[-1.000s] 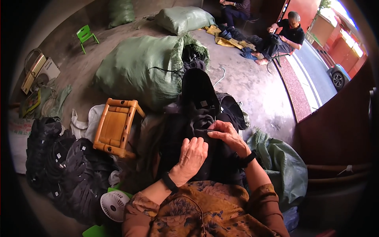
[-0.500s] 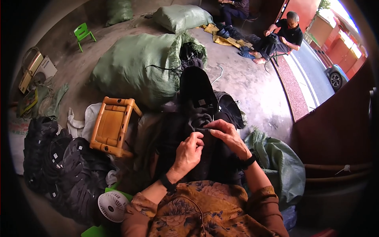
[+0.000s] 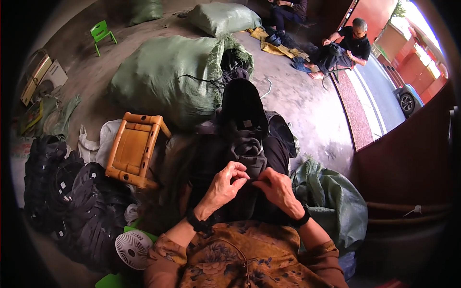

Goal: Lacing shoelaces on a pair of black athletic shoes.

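"Looking down in the head view, how are the hands?"

"The bare left hand (image 3: 222, 188) is curled, a narrow gap between thumb and forefinger. The bare right hand (image 3: 278, 191) has thumb and fingertips drawn together; whether they pinch anything is too small to tell."

"And the piece by them?"

"A rounded black and dark-grey fabric piece (image 3: 248, 144) lies on the lap, just by the fingertips. Its lower part blurs into the dark trousers (image 3: 277, 154)."

"What else is obscured?"

"Most contents of the big pale-green woven sack (image 3: 163, 79). A seated co-worker (image 3: 294, 9) is cut off at the top edge."
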A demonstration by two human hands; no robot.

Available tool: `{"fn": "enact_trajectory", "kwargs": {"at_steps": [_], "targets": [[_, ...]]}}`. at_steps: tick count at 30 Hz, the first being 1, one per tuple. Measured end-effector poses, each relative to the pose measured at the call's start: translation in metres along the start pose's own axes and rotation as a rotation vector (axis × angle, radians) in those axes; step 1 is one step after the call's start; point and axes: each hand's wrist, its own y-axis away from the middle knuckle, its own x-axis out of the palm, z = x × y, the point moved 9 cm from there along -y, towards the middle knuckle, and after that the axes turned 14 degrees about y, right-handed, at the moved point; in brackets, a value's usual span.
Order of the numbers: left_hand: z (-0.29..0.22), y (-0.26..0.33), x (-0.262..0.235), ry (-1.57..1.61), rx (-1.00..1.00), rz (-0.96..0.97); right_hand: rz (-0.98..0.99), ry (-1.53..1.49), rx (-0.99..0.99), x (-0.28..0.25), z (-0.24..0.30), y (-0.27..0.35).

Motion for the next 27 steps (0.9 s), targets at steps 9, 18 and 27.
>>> {"fn": "enact_trajectory", "kwargs": {"at_steps": [9, 18, 27], "targets": [[-0.016, 0.013, -0.036, -0.780, 0.285, 0.032, -0.816, 0.081, 0.988, -0.227, -0.331, 0.230], [-0.014, -0.002, -0.043, -0.767, 0.171, 0.071, -0.343, 0.079, 0.573, -0.112, -0.182, 0.128], [0.003, -0.027, -0.094, -0.425, -0.049, 0.065, 0.184, -1.792, 0.929, 0.065, -0.045, 0.069]]}}
